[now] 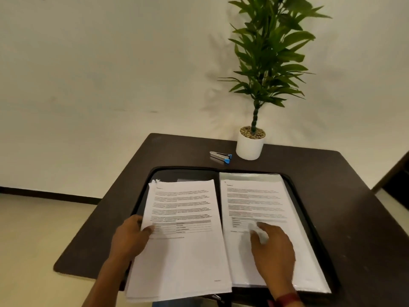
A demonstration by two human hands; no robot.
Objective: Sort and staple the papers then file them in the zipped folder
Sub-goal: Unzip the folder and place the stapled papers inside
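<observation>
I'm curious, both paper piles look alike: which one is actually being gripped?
The left pile: the left hand pinches its outer edge, thumb on top. The right pile lies in the folder under an open right hand.

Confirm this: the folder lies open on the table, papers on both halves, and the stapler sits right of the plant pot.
Not quite. The head view shows the stapler left of the plant pot, not right. The folder does lie open on the table with papers on both halves.
</observation>
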